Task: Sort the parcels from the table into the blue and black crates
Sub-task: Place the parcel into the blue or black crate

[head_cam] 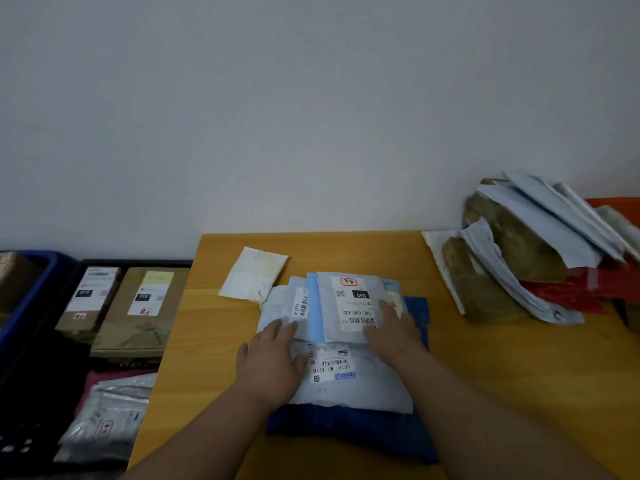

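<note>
A stack of flat parcels lies mid-table on the wooden table [519, 368]. On top is a grey mailer labelled 060 [349, 303] with a light blue edge. Beneath it lie a pale grey parcel labelled 501E [349, 382], a white bag [277, 306] and a dark blue bag [346, 427]. My left hand [273, 362] rests flat on the stack's left side, fingers spread. My right hand [391, 330] lies on the 060 mailer's lower right corner with fingers straight. The black crate [104, 263] and the blue crate [38, 289] stand to the left, below table height.
A small white parcel [254, 278] lies alone behind the stack. A heap of brown, grey and red parcels [526, 251] fills the table's far right corner. The black crate holds two brown boxes [138, 306] and silver bags [107, 414]. A white wall rises behind.
</note>
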Demonstrator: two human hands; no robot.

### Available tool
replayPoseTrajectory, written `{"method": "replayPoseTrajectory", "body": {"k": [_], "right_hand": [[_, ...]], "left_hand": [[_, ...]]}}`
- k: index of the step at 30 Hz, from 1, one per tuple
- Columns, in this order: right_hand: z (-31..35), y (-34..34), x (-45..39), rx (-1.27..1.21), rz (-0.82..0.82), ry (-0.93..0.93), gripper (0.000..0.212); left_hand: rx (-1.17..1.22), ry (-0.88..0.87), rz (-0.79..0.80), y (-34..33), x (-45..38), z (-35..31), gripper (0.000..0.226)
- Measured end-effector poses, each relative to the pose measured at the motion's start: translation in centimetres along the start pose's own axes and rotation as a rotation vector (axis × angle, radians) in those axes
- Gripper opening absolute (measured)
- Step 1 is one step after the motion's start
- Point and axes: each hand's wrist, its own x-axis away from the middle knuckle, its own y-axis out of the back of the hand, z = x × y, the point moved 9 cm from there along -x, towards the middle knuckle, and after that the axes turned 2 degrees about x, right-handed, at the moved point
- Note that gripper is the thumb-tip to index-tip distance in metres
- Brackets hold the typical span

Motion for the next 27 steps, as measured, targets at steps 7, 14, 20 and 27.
{"method": "replayPoseTrajectory", "body": {"k": [7,14,20,27], "right_hand": [[-0.3,-2.1,-1.4,0.085,0.095,0.03,0.041],[-1.4,-0.6,-2.9,-0.517,-0.13,-0.152,0.039],[0.1,0.9,-2.4,-0.73,-0.083,-0.04,0.028],[4.4,4.2,0.8,-0.437,0.084,0.294,0.026]], "left_hand": [[0.038,-0.031,0.179,-3.0,-2.4,-3.1,0.061],[0.077,0.037,0.215,-6.0,-2.2,-2.2,0.065],[0.353,0.083,-0.09,-2.7,-1.5,-2.5,0.05],[0.508,0.104,-0.438,4.2,-0.6,-3.1,0.072]]}}
